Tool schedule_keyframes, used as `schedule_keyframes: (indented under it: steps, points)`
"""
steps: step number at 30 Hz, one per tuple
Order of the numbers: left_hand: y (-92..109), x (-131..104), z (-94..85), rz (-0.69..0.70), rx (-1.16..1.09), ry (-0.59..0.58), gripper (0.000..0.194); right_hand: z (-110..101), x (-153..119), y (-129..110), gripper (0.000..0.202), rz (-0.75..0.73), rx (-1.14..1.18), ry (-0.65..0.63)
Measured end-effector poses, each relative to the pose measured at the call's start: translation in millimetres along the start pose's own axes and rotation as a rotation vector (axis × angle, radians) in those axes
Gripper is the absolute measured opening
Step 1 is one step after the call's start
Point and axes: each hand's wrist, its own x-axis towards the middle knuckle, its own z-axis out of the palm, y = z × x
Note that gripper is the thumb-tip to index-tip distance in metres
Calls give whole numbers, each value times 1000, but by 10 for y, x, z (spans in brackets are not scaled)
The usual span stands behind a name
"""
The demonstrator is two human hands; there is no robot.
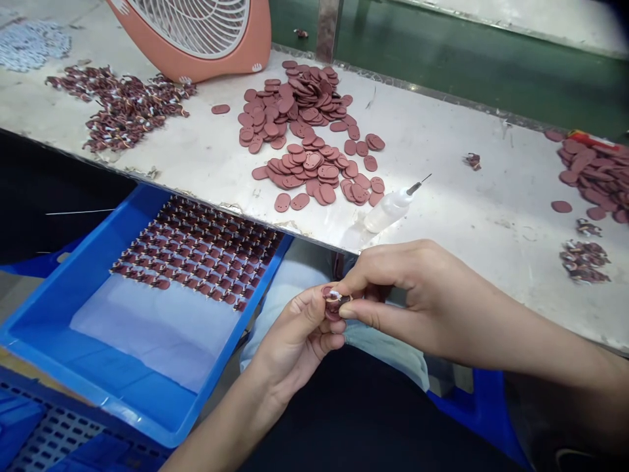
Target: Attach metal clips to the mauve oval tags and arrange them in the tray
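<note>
At nine o'clock from the hands, a blue plastic tray (54,337) bears rows of small brown pieces (209,239). The left hand (297,331) has its grip pinched on a brown-and-white part (333,303), as does the right hand (415,282); at one o'clock, a needle-tipped bottle (386,213) is on the bench (457,216).

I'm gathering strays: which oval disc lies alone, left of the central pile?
The oval disc below the fan; tabletop surrounds it, while those in the central pile mostly bunch together.

So there's a chunky orange fan (211,68) with a white grille (194,26) up back, then a metal post (328,29) beside some long green surface (466,75).
</note>
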Motion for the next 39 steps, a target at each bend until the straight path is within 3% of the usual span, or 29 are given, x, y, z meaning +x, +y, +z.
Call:
schedule_keyframes:
  steps: [13,17,22,29,39]
  points:
    - [18,-3,40,5,-33,30,27,-24,37,4,8,42,30,-28]
    - [58,-20,64,-19,-54,16,32,-60,1,22,27,42,113,22]
    - [100,-40,62,-76,-97,26,34,-41,-17,43,11,18,98,156]
    - [92,-36,19,-43,-92,6,34,96,-3,43,9,3,171,144]
    - [131,24,-83,5,-62,-8,37,233,78,73,7,97,224,150]
